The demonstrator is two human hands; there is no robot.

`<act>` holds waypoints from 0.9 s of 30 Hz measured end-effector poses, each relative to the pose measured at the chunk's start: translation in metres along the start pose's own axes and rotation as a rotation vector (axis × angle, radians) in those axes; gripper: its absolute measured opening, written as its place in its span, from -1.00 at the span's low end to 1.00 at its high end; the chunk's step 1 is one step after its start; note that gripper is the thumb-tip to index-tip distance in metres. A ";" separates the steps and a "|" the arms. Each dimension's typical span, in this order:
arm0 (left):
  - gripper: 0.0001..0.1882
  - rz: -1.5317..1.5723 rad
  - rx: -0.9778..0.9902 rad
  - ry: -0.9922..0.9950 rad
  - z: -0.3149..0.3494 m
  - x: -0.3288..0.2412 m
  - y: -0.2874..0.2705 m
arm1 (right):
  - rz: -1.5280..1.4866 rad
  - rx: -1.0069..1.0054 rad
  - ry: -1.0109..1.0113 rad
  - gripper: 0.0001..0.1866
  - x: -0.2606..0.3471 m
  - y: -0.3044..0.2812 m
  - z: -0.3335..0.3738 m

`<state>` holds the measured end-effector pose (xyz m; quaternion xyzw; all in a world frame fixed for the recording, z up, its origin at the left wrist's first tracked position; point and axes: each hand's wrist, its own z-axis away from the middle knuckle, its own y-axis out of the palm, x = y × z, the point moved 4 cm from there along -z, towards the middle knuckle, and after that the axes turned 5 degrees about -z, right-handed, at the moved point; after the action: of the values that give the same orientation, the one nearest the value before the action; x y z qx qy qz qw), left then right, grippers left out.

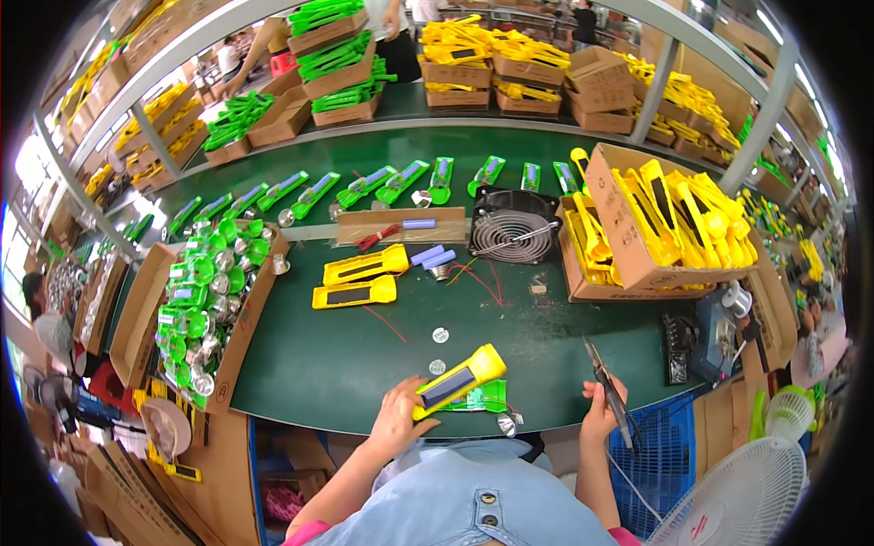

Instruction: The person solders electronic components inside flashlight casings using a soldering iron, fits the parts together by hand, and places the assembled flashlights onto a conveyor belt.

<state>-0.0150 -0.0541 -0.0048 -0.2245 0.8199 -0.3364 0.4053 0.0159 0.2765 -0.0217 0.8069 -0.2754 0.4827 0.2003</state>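
My left hand [395, 417] is closed around the lower end of a yellow plastic lamp housing [490, 361], which is tilted and has a dark panel in its face. Under it, by the table's near edge, lies an open green lamp housing [494, 395] with thin wires and a small silver reflector [506, 424]. My right hand [601, 414] grips a soldering iron [604, 375], its tip pointing up and away over the table. Further in, two yellow housings with dark panels [366, 265] lie beside blue cylindrical cells [428, 256].
On the left stands a carton [244, 341] of green lamp parts with reflectors. Cartons of yellow housings [628, 218] fill the right, near a soldering station [719, 337] and solder spool [736, 298]. A black cooling fan [514, 227] and a row of green housings [314, 195] stand behind.
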 end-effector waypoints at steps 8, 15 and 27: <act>-0.48 -0.048 -0.163 -0.055 -0.059 0.004 -0.068 | 0.570 0.206 -0.350 -0.80 -0.010 -0.011 -0.010; -0.54 -0.272 -0.139 -0.023 -0.297 0.075 -0.097 | 0.522 0.151 -0.152 -0.82 -0.019 -0.009 -0.001; -0.41 -0.205 -0.127 -0.488 -0.526 0.208 0.145 | 0.647 0.143 -0.088 -0.86 -0.009 -0.006 -0.001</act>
<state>-0.5766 0.1048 0.0159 -0.4059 0.6905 -0.2595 0.5396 0.0156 0.2834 -0.0293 0.7097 -0.4911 0.5041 -0.0323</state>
